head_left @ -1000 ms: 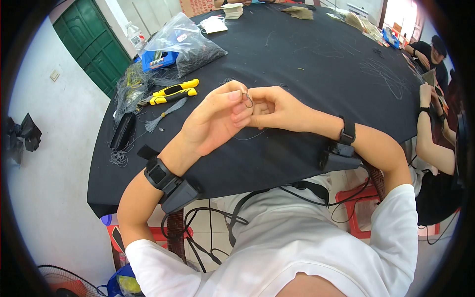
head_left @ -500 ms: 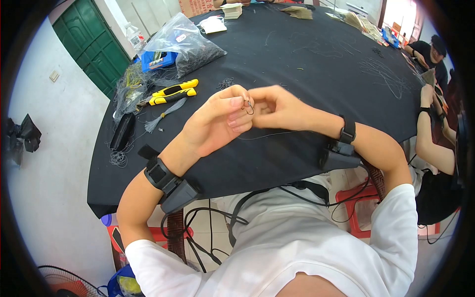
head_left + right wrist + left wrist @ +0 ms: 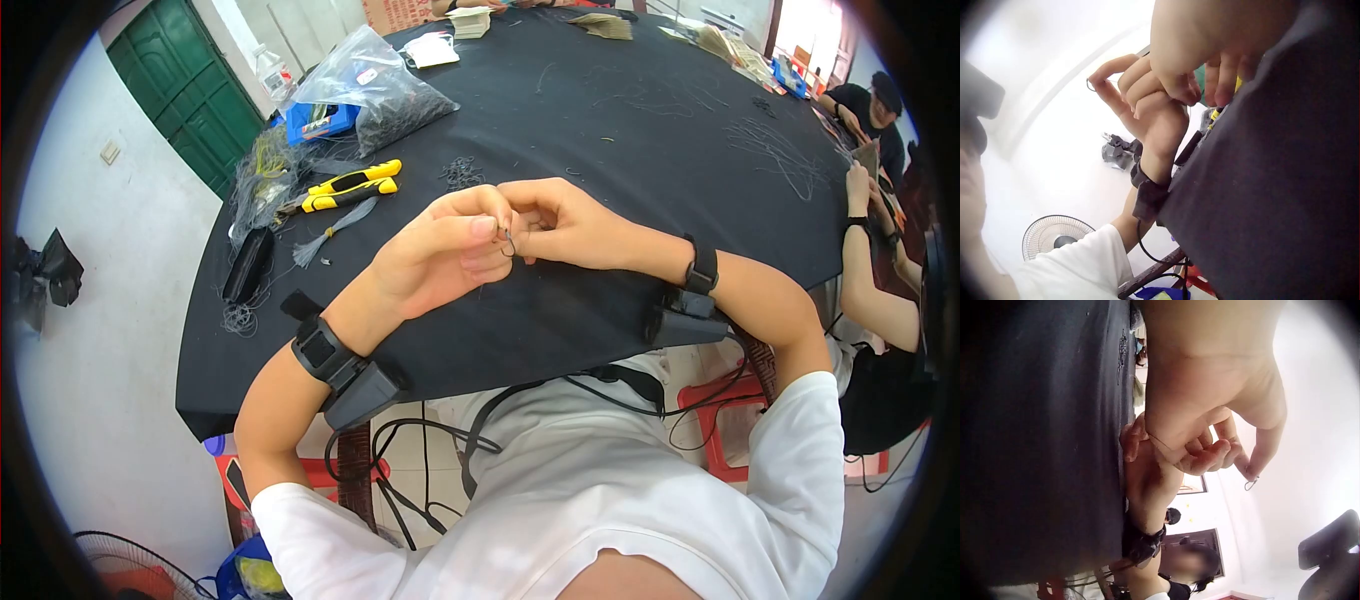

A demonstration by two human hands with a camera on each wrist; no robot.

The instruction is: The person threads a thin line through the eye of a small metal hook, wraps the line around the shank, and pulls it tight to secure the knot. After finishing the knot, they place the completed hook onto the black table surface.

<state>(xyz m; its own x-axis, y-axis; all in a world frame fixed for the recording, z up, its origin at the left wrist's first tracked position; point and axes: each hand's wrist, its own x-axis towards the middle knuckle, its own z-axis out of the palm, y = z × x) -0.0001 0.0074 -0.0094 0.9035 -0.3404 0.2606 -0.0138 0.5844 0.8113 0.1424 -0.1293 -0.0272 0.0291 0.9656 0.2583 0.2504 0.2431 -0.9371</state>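
My left hand (image 3: 435, 245) pinches a small dark fish hook (image 3: 509, 246) between thumb and forefinger, its bend hanging out past the fingertips. In the left wrist view the hook (image 3: 1250, 484) shows as a small loop at those tips. Right up against the left fingers, my right hand (image 3: 575, 228) has its fingers curled, with thumb and forefinger closed on a thin fishing line. A short stretch of that line (image 3: 1161, 445) shows between the hands in the left wrist view; most of it is hidden. Both hands are raised over the black-covered table (image 3: 560, 320).
Yellow-and-black pliers (image 3: 350, 187) lie left, by a tied bundle of grey line (image 3: 335, 235) and a black case (image 3: 249, 266). A small dark heap (image 3: 462, 173) lies beyond my left hand. Further back stands a clear bag (image 3: 390, 105) of dark pieces. Another person (image 3: 875, 115) sits at right.
Both hands have come down slightly toward me, the hook with them. The right fingers have shifted against the left ones, and the line seen below the right hand no longer shows there.
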